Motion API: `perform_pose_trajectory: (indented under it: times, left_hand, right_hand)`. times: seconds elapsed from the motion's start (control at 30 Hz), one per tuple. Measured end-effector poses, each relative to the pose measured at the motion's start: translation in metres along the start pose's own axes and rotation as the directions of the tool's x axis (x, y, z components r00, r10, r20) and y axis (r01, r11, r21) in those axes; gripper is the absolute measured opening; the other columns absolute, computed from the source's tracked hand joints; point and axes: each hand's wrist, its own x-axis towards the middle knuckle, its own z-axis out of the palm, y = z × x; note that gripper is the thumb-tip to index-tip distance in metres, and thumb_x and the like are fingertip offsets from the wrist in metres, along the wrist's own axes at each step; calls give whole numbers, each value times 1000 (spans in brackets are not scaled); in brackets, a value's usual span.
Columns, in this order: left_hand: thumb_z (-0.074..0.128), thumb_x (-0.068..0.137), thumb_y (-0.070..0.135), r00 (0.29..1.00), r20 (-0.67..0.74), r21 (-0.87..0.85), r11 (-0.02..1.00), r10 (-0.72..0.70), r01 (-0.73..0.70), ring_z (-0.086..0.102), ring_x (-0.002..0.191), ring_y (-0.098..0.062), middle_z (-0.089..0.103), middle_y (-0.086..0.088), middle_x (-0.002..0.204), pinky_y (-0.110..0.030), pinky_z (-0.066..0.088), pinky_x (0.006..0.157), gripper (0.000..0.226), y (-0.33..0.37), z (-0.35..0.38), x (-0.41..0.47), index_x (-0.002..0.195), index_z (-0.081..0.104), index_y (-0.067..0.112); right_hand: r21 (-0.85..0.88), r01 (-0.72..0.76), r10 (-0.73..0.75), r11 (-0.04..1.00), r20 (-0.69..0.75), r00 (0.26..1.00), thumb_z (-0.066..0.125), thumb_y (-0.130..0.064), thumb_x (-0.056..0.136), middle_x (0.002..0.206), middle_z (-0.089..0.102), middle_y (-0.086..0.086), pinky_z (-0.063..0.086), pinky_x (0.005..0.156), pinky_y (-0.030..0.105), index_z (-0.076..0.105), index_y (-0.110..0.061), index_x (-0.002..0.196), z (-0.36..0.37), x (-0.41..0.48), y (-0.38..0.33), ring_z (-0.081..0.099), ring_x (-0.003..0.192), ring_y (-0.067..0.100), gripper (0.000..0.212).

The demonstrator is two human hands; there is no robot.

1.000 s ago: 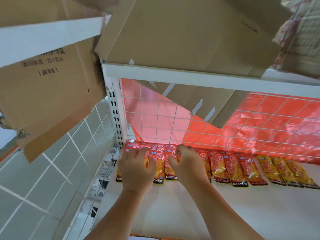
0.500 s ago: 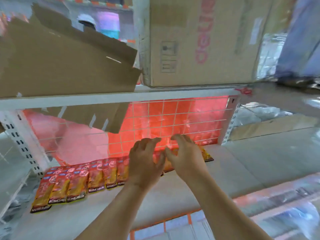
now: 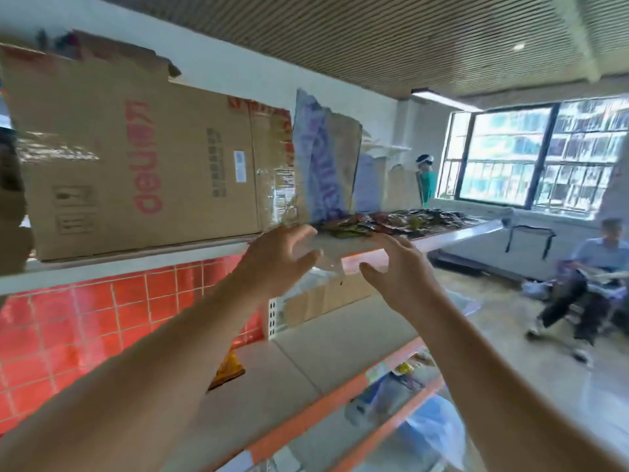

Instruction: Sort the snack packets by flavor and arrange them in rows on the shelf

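- Two hands, left hand [image 3: 275,258] and right hand [image 3: 400,267], fingers spread and holding nothing, poised just below the edge of the upper shelf [image 3: 452,235].
- Many snack packets [image 3: 391,221] lie heaped on that shelf, beside a cardboard box [image 3: 136,158].
- Handling: best to take a small handful, labels up, so flavors can be read.
- Unclear: blur hides the packet flavors, and the heap's far end is indistinct.

white upper shelf [image 3: 452,237], cardboard box [image 3: 136,158], loose snack packets [image 3: 391,221]
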Motion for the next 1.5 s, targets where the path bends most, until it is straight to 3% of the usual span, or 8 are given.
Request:
perform_pose_trajectory:
  times: [0.37,0.67,0.8,0.9,1.13,1.3,1.4,1.5]
  left_hand:
    - [60,94,59,989,145,14,1000,-25,23,61,97,-14,65,5,128,-33,47,79,52,15,79,96,140,57,37]
    - [64,87,52,978,141,-55,985,-155,164,58,80,0,59,23,86,-25,43,65,32,-68,159,210,117,67,41]
    - [60,91,42,972,174,-21,986,-158,164,62,87,-9,62,19,89,-30,48,76,26,-99,187,251,114,70,37]
    - [50,90,39,973,186,-5,990,-134,138,62,90,-10,69,15,98,-34,53,85,32,-109,194,273,113,72,36]
    - [47,102,22,968,205,74,989,-143,131,62,107,-15,72,4,124,-28,45,87,33,-121,201,309,116,75,31]
    - [48,101,30,940,276,125,977,-202,173,59,90,-1,65,18,103,-21,45,71,29,-115,195,321,109,73,41]
    - [54,99,38,905,341,188,962,-255,200,58,87,3,62,25,94,-24,45,69,19,-107,184,327,94,71,45]
    - [61,94,41,866,365,312,921,-343,234,62,94,-4,68,19,105,-34,54,87,13,-90,175,335,90,72,45]
  right_hand:
    - [-101,-127,130,987,25,991,70,-46,89,142,57,0,52,88,35,51,-27,145,-21,54,101,62,112,24,62]
    - [-178,-123,151,976,154,977,70,-38,88,127,64,3,50,78,31,56,-30,140,53,161,156,63,101,24,54]
    - [-58,-20,28,998,150,988,76,-33,87,106,70,-10,44,78,15,64,-29,133,81,215,160,63,96,-1,48]
    - [-178,38,1,983,211,977,67,-36,91,127,66,1,48,92,29,63,-29,133,102,252,163,61,115,22,43]
    - [-236,213,-91,948,439,894,53,-49,99,113,67,1,50,81,32,67,-27,118,127,312,151,63,96,22,32]
    - [-119,311,-213,943,504,837,64,-44,95,92,59,-11,39,60,20,68,-29,117,138,341,154,55,76,9,27]
    - [-60,368,-279,928,543,792,66,-43,93,114,63,-8,49,84,27,66,-30,123,142,357,158,60,98,15,32]
    - [-16,416,-308,909,647,697,64,-42,94,121,62,-5,52,92,31,65,-31,120,144,375,167,61,106,19,28]
